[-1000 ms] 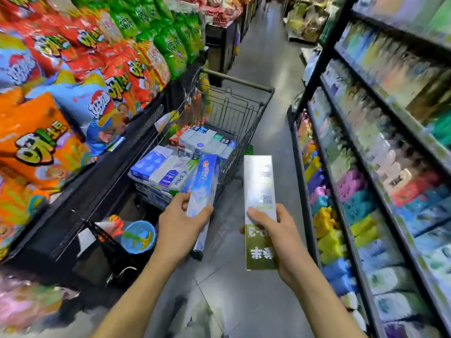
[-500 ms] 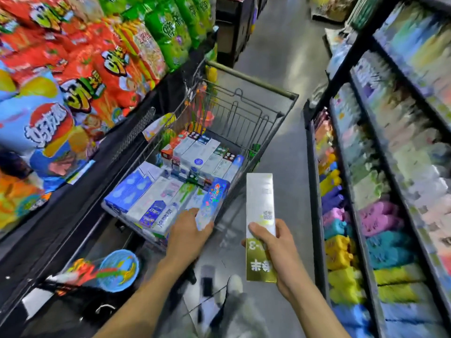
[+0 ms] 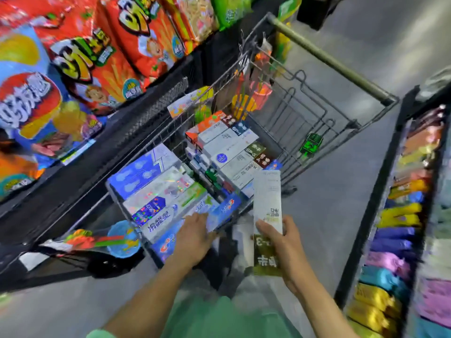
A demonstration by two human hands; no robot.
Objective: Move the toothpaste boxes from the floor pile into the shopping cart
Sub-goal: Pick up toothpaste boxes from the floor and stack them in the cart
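A wire shopping cart (image 3: 324,113) stands in the aisle ahead, holding several toothpaste boxes (image 3: 227,147) laid flat in rows. My left hand (image 3: 195,237) reaches over the cart's near end and holds a blue toothpaste box (image 3: 223,212), which lies at the near right corner among the others. My right hand (image 3: 285,245) grips a tall white and green-gold toothpaste box (image 3: 267,203) upright, just outside the cart's near right corner. The floor pile is out of view.
Snack bags (image 3: 102,59) fill the black shelf on the left, close against the cart. A shelf of coloured packets (image 3: 400,215) lines the right side. Grey floor (image 3: 341,191) runs between them. A blue toy packet (image 3: 122,240) hangs low on the left.
I have stepped closer to the cart. My left hand has lowered the blue box from upright into the cart's near corner. My right hand has carried the white and green box up to the cart's edge.
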